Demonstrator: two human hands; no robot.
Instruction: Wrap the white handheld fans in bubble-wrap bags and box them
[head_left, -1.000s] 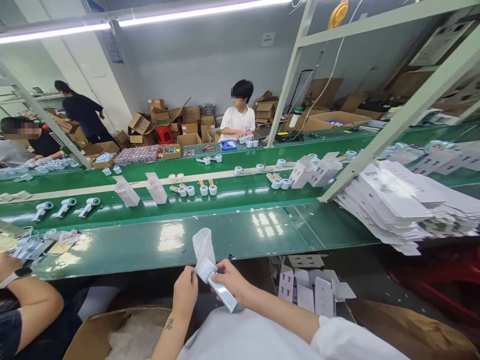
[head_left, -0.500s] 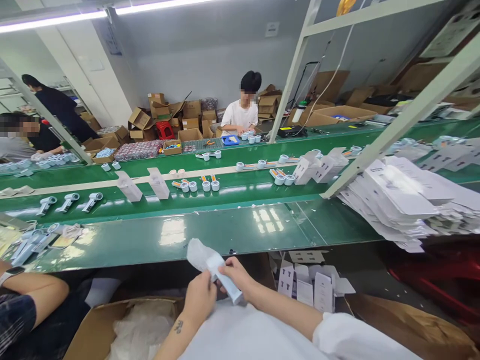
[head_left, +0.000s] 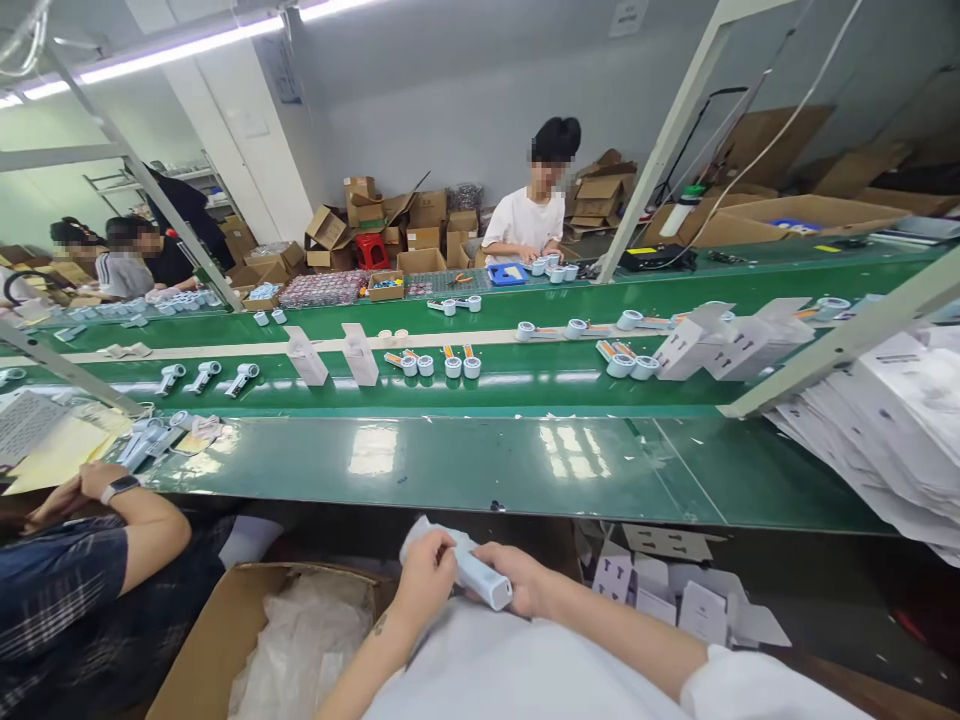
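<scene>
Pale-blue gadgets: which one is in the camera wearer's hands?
The gadget nearest the camera, held between the left hand and right hand, unlike those lying on the green belt.

White top [head_left: 517, 680] is plain where visible, fabric lightly creased. Right sleeve [head_left: 750, 690] is white, loose, wide-edged; right forearm [head_left: 626, 625] is uncovered below it. Left forearm [head_left: 367, 668] bears a small dark marking [head_left: 380, 624], details illegible. Left hand [head_left: 427, 575] and right hand [head_left: 525, 578] are bare.
</scene>
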